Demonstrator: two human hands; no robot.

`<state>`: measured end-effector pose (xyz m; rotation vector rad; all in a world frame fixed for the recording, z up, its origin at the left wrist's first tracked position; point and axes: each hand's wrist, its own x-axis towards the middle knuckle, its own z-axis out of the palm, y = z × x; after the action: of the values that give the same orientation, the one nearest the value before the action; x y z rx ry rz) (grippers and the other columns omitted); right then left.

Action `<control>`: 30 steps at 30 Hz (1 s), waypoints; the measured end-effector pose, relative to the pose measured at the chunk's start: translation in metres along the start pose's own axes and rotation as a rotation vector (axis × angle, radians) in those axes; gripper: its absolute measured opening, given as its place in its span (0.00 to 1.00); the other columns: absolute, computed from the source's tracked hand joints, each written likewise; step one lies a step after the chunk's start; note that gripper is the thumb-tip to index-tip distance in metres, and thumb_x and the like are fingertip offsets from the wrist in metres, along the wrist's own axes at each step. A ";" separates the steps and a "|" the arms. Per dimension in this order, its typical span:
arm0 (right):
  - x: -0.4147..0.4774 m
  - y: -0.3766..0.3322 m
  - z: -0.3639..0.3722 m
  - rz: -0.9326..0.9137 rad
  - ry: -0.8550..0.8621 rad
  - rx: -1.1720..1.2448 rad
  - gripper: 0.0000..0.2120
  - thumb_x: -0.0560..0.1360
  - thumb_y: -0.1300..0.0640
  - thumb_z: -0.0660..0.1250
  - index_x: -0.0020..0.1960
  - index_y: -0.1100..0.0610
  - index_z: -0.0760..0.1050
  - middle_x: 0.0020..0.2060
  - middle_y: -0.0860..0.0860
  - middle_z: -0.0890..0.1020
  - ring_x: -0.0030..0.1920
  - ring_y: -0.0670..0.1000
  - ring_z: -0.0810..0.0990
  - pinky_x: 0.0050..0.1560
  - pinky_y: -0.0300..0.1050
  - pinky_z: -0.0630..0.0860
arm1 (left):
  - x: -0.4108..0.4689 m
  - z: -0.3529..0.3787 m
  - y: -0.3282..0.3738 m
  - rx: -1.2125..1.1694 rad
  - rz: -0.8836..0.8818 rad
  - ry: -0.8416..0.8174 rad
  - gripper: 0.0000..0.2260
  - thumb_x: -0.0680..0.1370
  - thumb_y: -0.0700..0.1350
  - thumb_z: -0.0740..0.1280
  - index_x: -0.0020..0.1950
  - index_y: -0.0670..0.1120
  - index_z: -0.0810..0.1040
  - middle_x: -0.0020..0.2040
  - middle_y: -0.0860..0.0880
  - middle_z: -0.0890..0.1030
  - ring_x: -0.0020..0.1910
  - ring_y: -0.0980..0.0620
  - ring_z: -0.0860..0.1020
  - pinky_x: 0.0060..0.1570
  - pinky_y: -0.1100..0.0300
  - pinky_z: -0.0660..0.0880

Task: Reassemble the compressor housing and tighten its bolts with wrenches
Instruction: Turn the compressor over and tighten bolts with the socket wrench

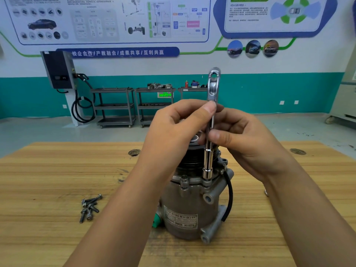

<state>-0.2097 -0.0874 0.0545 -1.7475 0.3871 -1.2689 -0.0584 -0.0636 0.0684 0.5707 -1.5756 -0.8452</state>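
Standing upright on the wooden table (pixel 57 170), the compressor (pixel 188 205) is met by a vertical socket wrench (pixel 212 123), socket down on its housing flange, shaft pinched by left hand (pixel 173 128) above, right hand (pixel 248 141) below.

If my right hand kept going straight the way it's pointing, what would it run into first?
The wrench shaft: the right hand points toward it and its thumb already touches it. Just beyond is the left hand, though depth is unclear.

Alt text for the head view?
A left hand and right hand hold an upright chrome socket wrench on the flange of a grey metal compressor standing on a wooden table; loose dark bolts lie beside the compressor.
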 end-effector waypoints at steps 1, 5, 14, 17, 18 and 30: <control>0.000 0.000 0.000 -0.003 0.003 -0.002 0.14 0.64 0.53 0.76 0.47 0.56 0.80 0.37 0.51 0.83 0.41 0.48 0.83 0.44 0.39 0.77 | 0.000 0.000 0.000 0.007 0.005 0.010 0.08 0.73 0.47 0.66 0.46 0.45 0.83 0.44 0.43 0.83 0.44 0.48 0.80 0.45 0.57 0.79; 0.001 0.002 0.001 -0.008 0.013 -0.025 0.18 0.61 0.49 0.77 0.48 0.54 0.80 0.39 0.53 0.81 0.42 0.48 0.81 0.44 0.39 0.77 | -0.001 0.002 0.000 0.015 0.022 0.007 0.08 0.70 0.48 0.72 0.45 0.45 0.82 0.38 0.49 0.83 0.38 0.54 0.80 0.36 0.65 0.77; 0.001 0.002 0.004 0.006 0.038 -0.104 0.20 0.60 0.52 0.75 0.51 0.55 0.79 0.49 0.69 0.77 0.49 0.53 0.81 0.47 0.42 0.78 | 0.000 0.000 -0.003 0.059 0.015 0.036 0.09 0.68 0.47 0.71 0.46 0.47 0.82 0.39 0.52 0.83 0.42 0.55 0.82 0.43 0.61 0.77; 0.002 0.002 0.004 -0.001 0.035 -0.108 0.19 0.60 0.52 0.75 0.50 0.53 0.80 0.49 0.68 0.78 0.49 0.53 0.80 0.47 0.42 0.77 | 0.000 0.000 -0.002 0.108 0.013 0.024 0.08 0.71 0.47 0.70 0.47 0.46 0.82 0.41 0.52 0.82 0.45 0.53 0.81 0.51 0.52 0.76; 0.002 0.003 0.004 -0.004 0.032 -0.107 0.18 0.61 0.52 0.75 0.50 0.53 0.80 0.48 0.66 0.79 0.49 0.52 0.80 0.47 0.41 0.77 | 0.000 0.000 -0.002 0.108 0.013 0.015 0.07 0.72 0.46 0.69 0.47 0.46 0.82 0.41 0.52 0.82 0.46 0.53 0.80 0.51 0.51 0.76; -0.001 0.000 0.000 -0.004 -0.034 -0.034 0.12 0.71 0.52 0.69 0.52 0.54 0.82 0.48 0.51 0.85 0.54 0.50 0.82 0.54 0.39 0.75 | 0.001 -0.002 0.001 0.076 -0.014 -0.057 0.07 0.77 0.44 0.64 0.46 0.47 0.82 0.50 0.40 0.79 0.44 0.49 0.78 0.42 0.57 0.75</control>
<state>-0.2096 -0.0867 0.0536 -1.7970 0.3878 -1.2409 -0.0563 -0.0642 0.0696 0.6170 -1.6629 -0.8214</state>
